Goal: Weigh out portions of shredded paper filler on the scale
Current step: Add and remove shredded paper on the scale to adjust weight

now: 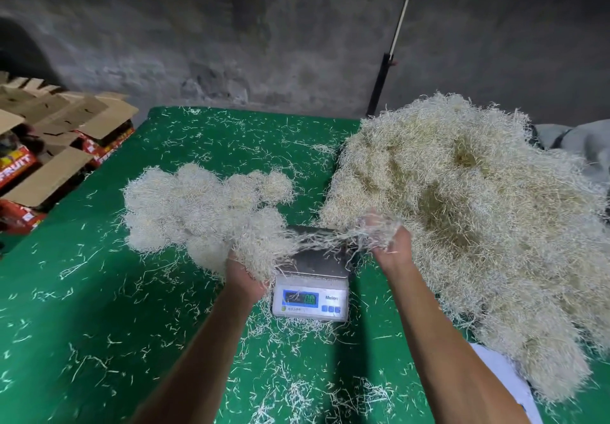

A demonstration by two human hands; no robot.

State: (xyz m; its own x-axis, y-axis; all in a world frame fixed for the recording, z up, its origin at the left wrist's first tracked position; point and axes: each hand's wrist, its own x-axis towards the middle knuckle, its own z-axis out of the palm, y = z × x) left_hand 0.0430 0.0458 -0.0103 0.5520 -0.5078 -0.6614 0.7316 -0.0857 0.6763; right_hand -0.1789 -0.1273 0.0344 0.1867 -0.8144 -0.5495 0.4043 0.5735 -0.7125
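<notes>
Featherlight, springy shredded paper filler (317, 242) stretches over the scale (312, 291), left hand (246, 275) and right hand (392, 242) each clutching a tuft with curled fingers.

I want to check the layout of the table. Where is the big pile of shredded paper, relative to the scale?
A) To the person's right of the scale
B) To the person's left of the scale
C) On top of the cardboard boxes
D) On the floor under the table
A: the big pile of shredded paper covers the green table on the right of the scale; only smaller clumps lie on the left.
</notes>
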